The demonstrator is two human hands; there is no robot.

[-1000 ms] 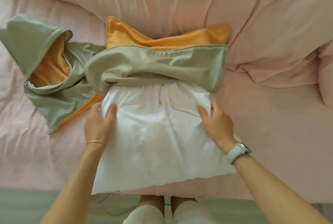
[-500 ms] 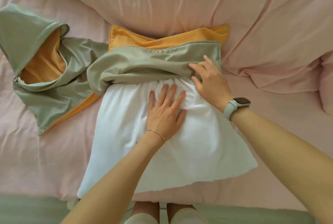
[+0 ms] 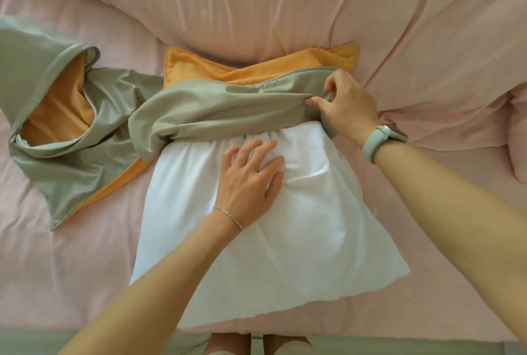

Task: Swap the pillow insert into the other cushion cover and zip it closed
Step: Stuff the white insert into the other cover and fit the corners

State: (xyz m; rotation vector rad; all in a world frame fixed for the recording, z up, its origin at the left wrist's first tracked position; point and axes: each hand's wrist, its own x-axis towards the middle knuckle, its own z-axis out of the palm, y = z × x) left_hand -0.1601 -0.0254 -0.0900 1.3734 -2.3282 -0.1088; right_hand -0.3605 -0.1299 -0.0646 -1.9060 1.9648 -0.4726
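A white pillow insert (image 3: 273, 254) lies on the bed, its far end tucked inside a sage-green cushion cover (image 3: 222, 109) with an orange back panel (image 3: 216, 65). My left hand (image 3: 251, 180) rests flat on the insert's upper middle, fingers spread. My right hand (image 3: 346, 106) pinches the green cover's open edge at its right corner. A second green cover (image 3: 54, 138) with orange lining lies crumpled and empty to the left, its opening gaping.
Everything sits on a pink bedsheet (image 3: 85, 269). A bulky pink duvet (image 3: 285, 6) rises just behind the cover and to the right. The bed's near edge (image 3: 85, 329) meets a green floor, where my legs show.
My left hand moved from the insert's left side to its middle and pressed flat. My right hand left the insert's right side and took hold of the cover's edge at the right corner.
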